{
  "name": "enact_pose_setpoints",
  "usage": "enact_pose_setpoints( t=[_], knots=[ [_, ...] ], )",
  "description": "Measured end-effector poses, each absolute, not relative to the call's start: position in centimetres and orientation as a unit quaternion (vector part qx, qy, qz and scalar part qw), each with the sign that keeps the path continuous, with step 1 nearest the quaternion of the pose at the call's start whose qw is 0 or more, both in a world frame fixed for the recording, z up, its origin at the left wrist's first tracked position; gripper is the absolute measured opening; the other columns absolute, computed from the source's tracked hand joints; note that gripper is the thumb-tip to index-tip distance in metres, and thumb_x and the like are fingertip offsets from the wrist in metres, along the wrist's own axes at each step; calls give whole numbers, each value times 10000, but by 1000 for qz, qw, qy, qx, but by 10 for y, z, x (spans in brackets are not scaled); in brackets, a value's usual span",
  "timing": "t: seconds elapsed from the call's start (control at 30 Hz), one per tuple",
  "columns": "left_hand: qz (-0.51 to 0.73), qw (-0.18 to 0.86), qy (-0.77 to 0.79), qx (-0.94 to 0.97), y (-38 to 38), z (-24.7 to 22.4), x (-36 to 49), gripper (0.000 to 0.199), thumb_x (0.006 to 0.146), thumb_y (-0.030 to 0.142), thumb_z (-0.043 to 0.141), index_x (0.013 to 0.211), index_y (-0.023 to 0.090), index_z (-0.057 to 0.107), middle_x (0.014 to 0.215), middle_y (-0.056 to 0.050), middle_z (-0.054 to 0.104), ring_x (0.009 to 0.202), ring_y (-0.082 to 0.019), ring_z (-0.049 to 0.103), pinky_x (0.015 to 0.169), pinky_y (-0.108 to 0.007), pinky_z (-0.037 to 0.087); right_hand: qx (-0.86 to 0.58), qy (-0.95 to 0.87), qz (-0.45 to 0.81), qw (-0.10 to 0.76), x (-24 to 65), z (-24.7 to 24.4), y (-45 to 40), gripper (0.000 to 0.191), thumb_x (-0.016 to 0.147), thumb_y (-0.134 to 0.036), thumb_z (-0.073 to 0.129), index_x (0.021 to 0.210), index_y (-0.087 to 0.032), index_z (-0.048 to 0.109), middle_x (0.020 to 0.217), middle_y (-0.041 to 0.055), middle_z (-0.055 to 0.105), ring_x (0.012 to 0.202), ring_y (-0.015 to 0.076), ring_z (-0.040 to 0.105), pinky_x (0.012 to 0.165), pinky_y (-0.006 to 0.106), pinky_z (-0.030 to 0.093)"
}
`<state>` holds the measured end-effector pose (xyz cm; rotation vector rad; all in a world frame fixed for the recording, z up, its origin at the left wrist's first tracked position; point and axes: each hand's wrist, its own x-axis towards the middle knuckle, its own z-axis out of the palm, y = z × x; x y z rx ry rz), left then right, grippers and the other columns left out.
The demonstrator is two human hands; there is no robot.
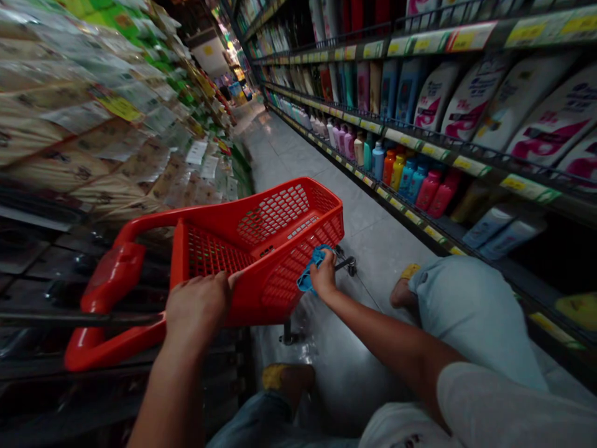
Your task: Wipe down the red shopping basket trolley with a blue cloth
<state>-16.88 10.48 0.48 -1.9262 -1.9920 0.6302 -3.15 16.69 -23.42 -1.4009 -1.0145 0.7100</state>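
Note:
A red shopping cart [275, 255] stands on the grey floor, its slatted basket showing nothing inside. My left hand [200, 305] is closed over the cart's near top rim, close to the handle end, with the thumb lying along the edge. Against the outer side of the basket, near its front lower corner, my right hand [324, 274] grips a crumpled blue cloth [306, 278]. The cloth touches or nearly touches the red slats.
Shelves of bottles [433, 149] run along the right side. Stacked wrapped packages [116, 137] rise at the left. The tiled aisle floor [289, 146] leads away between them. Feet in yellow footwear show below.

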Motion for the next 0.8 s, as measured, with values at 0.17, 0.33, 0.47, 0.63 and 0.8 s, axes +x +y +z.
enact_pose_setpoints(
  t=[0.17, 0.33, 0.47, 0.63, 0.8],
  knots=[
    [241, 146, -703, -653, 102, 5, -172, 617, 1014, 446, 143, 1069, 159, 686, 919, -172, 759, 887, -343, 727, 690, -386, 480, -507, -553, 296, 591, -57, -200, 151, 508, 770, -79, 550, 1253, -210, 464, 1255, 118, 456, 1162, 233, 542, 1047, 392, 465],
    [239, 173, -693, -657, 95, -1, -167, 644, 1020, 445, 104, 1049, 152, 677, 903, -172, 753, 873, -342, 731, 651, -372, 456, -569, -490, 336, 569, -42, -225, 148, 469, 740, -39, 517, 1182, -195, 496, 1220, 114, 454, 1144, 234, 538, 1076, 432, 438],
    [216, 196, -688, -665, 89, -6, -160, 610, 1026, 432, 134, 990, 158, 677, 862, -162, 750, 837, -321, 734, 619, -349, 418, -616, -407, 324, 592, -46, -230, 142, 489, 771, -66, 502, 1244, -171, 433, 1209, 132, 446, 1156, 247, 511, 1076, 469, 429],
    [178, 207, -688, -673, 80, -12, -138, 574, 1030, 439, 173, 919, 167, 666, 805, -144, 738, 785, -311, 729, 586, -333, 381, -491, -589, 319, 557, -51, -230, 106, 531, 776, -79, 561, 1276, -221, 451, 1289, 128, 435, 1207, 267, 513, 1064, 460, 459],
    [150, 207, -692, -675, 74, -16, -115, 565, 1027, 424, 190, 892, 155, 668, 775, -154, 727, 765, -309, 720, 579, -327, 360, -599, -463, 303, 579, -16, -235, 128, 449, 760, -44, 476, 1182, -194, 456, 1169, 112, 459, 1110, 240, 522, 1050, 475, 462]
  ],
)
